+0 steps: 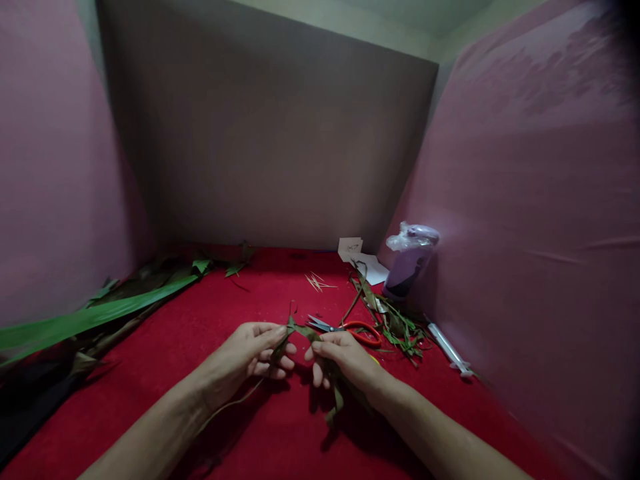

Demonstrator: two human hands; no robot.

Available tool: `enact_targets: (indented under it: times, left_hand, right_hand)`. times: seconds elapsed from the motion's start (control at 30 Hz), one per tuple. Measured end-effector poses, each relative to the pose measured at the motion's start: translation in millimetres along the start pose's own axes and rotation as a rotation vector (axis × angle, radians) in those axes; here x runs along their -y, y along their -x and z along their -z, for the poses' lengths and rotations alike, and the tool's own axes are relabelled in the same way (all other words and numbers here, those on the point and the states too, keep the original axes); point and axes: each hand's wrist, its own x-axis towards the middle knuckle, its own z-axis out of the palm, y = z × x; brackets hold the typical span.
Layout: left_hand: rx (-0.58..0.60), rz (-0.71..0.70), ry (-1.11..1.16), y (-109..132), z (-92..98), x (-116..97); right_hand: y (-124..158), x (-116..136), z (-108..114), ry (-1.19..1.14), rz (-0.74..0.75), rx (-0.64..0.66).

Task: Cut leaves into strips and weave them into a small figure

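Both my hands sit low at the middle of the red desk [210, 313], sharing one narrow leaf strip [300, 329]. My left hand [250, 350] pinches it at 9 o'clock of the bend, thumb over curled fingers. My right hand [345, 357] pinches it at 3 o'clock, so each grip is narrow and closed on the strip. The strip arches between my two thumbs; one tail hangs below my right palm toward 6 o'clock and a thinner tail trails back under my left wrist.

As I judge it, this is a fold or twist at the short span between my thumbs. To do it well I should bring my pinches close to the bend, press the crease flat along the grain rather than across it, and keep the loose tails out from under my palms so the leaf does not split.

The scissors [350, 328] lie touching or just beyond my right knuckles at 1 o'clock, with leaf scraps [395, 323] past them. A purple bottle [410, 263] stands at 2 o'clock, small sticks [317, 282] lie at 12, and a long green leaf [100, 313] lies at 9 to 10.
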Motion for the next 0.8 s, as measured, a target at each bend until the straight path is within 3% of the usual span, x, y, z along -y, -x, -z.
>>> enact_targets:
  times: [0.5, 0.63, 0.8]
  left_hand:
    - [-0.106, 0.031, -0.080, -9.8, 11.5, 8.1]
    - [-0.177, -0.002, -0.098, -9.2, 15.1, 2.1]
    - [-0.298, -0.060, -0.123, -11.4, 22.5, -4.6]
  right_hand:
    - [6.8, 7.5, 1.8, 0.004, -0.046, 0.053]
    - [10.6, 14.1, 7.2, 0.009, -0.087, 0.123]
    - [12.0, 17.5, 13.6, -0.010, -0.030, 0.135]
